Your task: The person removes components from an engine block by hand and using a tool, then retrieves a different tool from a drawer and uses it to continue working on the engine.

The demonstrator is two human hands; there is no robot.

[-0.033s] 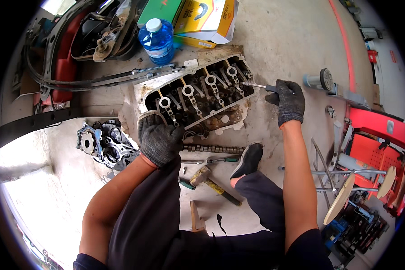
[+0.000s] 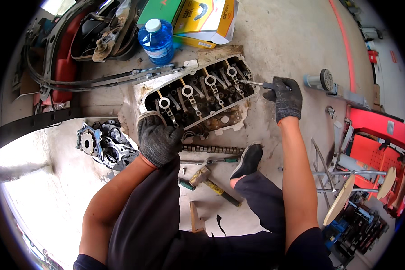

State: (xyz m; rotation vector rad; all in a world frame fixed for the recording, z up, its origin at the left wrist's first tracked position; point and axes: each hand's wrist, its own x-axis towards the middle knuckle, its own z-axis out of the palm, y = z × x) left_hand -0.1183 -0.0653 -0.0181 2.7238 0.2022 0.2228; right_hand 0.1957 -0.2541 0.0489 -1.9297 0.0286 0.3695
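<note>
An engine cylinder head (image 2: 220, 112) lies tilted across the floor, its dark inside holding rows of rocker arms and round bearing caps. My right hand (image 2: 287, 98), in a dark grey knit glove, grips a screwdriver (image 2: 256, 83). The shaft points left, its tip inside the right end of the head. My left hand (image 2: 159, 141), gloved alike, is closed at the head's near left corner; whatever its fingers hold is hidden. Just in front of the head lies a camshaft (image 2: 213, 149). A dirty flat metal piece (image 2: 233, 120) shows under the head's near edge.
A hammer (image 2: 202, 176) and a ratchet wrench (image 2: 220, 160) lie between my legs. Behind the head stand a jug of blue liquid (image 2: 156, 42) and boxes (image 2: 202, 22). Engine covers (image 2: 105, 144) lie at left, a red stool-like frame (image 2: 369, 155) at right.
My right hand has shifted slightly left and up, and the screwdriver's tip has moved a little left over the head. My left hand stays put.
</note>
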